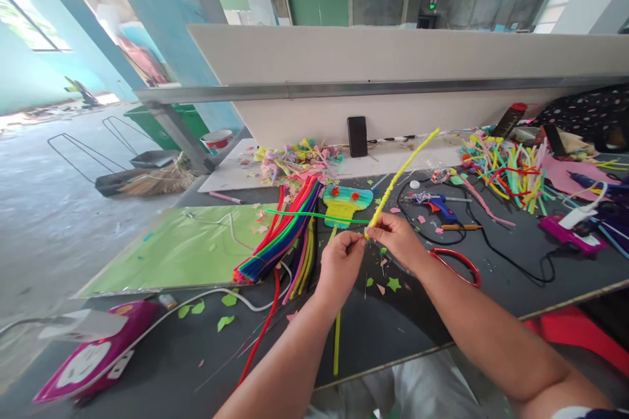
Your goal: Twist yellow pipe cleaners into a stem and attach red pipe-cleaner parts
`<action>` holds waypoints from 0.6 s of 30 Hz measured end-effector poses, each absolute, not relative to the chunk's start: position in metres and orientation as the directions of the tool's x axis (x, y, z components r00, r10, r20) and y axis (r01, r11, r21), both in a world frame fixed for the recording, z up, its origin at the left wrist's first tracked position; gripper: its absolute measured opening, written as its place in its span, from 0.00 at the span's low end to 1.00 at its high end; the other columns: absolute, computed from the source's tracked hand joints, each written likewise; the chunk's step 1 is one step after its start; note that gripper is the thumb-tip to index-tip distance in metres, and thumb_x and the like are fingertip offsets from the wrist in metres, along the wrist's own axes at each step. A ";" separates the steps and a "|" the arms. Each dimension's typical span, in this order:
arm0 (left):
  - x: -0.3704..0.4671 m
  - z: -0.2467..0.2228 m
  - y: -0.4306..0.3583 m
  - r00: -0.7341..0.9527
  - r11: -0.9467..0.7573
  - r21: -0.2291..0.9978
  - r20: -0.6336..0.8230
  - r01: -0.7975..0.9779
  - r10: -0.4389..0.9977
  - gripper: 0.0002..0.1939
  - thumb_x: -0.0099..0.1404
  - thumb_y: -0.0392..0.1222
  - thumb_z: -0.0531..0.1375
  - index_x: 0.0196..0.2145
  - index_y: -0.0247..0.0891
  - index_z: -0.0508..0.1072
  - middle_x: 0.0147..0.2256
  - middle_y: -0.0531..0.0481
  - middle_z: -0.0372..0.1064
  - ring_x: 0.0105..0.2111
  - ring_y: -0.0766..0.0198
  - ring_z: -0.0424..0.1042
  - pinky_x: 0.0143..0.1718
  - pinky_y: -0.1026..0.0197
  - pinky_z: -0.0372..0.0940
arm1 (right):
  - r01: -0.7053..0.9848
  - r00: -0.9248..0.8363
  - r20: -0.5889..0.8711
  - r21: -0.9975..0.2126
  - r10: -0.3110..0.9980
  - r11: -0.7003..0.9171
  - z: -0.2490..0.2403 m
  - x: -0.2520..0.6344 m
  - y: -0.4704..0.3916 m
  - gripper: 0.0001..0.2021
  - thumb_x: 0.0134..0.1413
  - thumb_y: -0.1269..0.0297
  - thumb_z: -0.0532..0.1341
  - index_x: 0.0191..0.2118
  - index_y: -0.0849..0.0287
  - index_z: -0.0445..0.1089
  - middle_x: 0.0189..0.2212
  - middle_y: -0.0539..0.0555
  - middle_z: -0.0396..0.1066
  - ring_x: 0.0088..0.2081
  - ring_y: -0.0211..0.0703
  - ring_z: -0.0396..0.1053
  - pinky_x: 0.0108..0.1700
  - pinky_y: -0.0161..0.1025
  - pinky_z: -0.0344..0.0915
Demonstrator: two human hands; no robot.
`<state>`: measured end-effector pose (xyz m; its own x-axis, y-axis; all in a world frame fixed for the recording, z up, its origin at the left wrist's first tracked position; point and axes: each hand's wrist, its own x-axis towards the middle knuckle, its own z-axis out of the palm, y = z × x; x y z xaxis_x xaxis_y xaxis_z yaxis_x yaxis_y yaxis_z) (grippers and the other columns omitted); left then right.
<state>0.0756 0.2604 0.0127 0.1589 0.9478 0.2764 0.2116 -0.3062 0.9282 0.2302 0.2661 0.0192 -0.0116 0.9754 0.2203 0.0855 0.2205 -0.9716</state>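
Both of my hands meet above the table, fingers pinched together. A fuzzy yellow pipe cleaner (405, 167), which looks twisted, slants up and away from the fingertips of my right hand (399, 240). My left hand (341, 266) pinches its lower end close beside. A thin green pipe cleaner (314, 214) runs from the left up to my fingers; whether they grip it, I cannot tell. Behind my hands lies a flat blue-and-yellow fuzzy piece (346, 205) with red flower shapes. Left of it rests a bundle of multicoloured pipe cleaners (289, 229).
A blue glue gun (445, 208) and red-handled scissors (462, 262) lie to the right. A phone (357, 136) leans against the white board. Piles of pipe cleaner pieces (511, 167), a green sheet (167, 249), magenta power strips (98, 357) and a white cable surround the work.
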 end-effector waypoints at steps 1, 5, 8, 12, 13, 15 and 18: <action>0.076 0.012 0.261 0.165 -0.328 0.913 0.294 0.241 0.941 0.07 0.59 0.41 0.58 0.28 0.36 0.73 0.26 0.52 0.67 0.28 0.67 0.64 0.31 0.65 0.58 | 0.152 -0.011 0.211 -0.966 0.977 0.211 0.020 0.231 0.266 0.11 0.48 0.58 0.64 0.25 0.59 0.66 0.20 0.45 0.60 0.24 0.35 0.56 0.28 0.34 0.53; 0.074 0.013 0.263 0.268 -0.327 0.906 0.256 0.267 0.929 0.08 0.60 0.41 0.58 0.29 0.36 0.73 0.27 0.51 0.69 0.29 0.66 0.66 0.32 0.65 0.59 | 0.288 -0.059 0.189 -0.937 0.980 0.198 0.025 0.236 0.264 0.12 0.52 0.58 0.60 0.24 0.59 0.64 0.19 0.46 0.61 0.23 0.36 0.57 0.27 0.34 0.52; 0.072 0.015 0.264 0.296 -0.351 0.894 0.268 0.277 0.917 0.06 0.60 0.38 0.57 0.30 0.37 0.74 0.28 0.51 0.70 0.30 0.65 0.67 0.33 0.65 0.60 | 0.286 -0.116 0.190 -0.934 0.975 0.216 0.024 0.239 0.264 0.12 0.54 0.57 0.58 0.26 0.60 0.65 0.20 0.46 0.61 0.24 0.35 0.57 0.28 0.34 0.52; 0.071 0.016 0.264 0.278 -0.404 0.861 0.324 0.310 0.904 0.06 0.59 0.35 0.56 0.28 0.37 0.73 0.28 0.51 0.70 0.30 0.66 0.66 0.34 0.65 0.59 | 0.195 -0.166 0.179 -0.958 0.970 0.210 0.017 0.239 0.266 0.12 0.55 0.55 0.59 0.29 0.60 0.66 0.21 0.46 0.60 0.24 0.34 0.55 0.28 0.34 0.51; 0.071 0.017 0.264 0.274 -0.412 0.857 0.334 0.311 0.902 0.06 0.59 0.35 0.56 0.27 0.37 0.73 0.27 0.51 0.69 0.30 0.66 0.65 0.34 0.65 0.58 | 0.160 -0.175 0.177 -0.966 0.969 0.205 0.015 0.239 0.266 0.12 0.55 0.55 0.59 0.30 0.60 0.67 0.22 0.46 0.60 0.24 0.34 0.54 0.28 0.34 0.51; 0.071 0.017 0.263 0.266 -0.403 0.867 0.331 0.293 0.906 0.06 0.59 0.35 0.57 0.26 0.37 0.72 0.26 0.52 0.68 0.29 0.66 0.64 0.33 0.65 0.58 | 0.073 -0.192 0.176 -0.978 0.965 0.193 0.013 0.237 0.267 0.12 0.54 0.56 0.60 0.30 0.60 0.67 0.22 0.46 0.59 0.24 0.34 0.53 0.28 0.34 0.50; 0.072 0.015 0.262 0.254 -0.293 0.934 0.238 0.204 0.937 0.06 0.59 0.38 0.58 0.27 0.36 0.71 0.25 0.54 0.64 0.27 0.69 0.61 0.29 0.66 0.55 | -0.064 -0.206 0.186 -0.982 0.961 0.177 0.011 0.234 0.266 0.10 0.54 0.58 0.61 0.30 0.60 0.67 0.22 0.46 0.58 0.24 0.34 0.52 0.28 0.34 0.49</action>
<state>0.0720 0.2619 0.0153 0.2537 0.9375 0.2383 0.2043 -0.2927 0.9341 0.2337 0.2659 0.0114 -0.2064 0.9606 0.1862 -0.0640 0.1766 -0.9822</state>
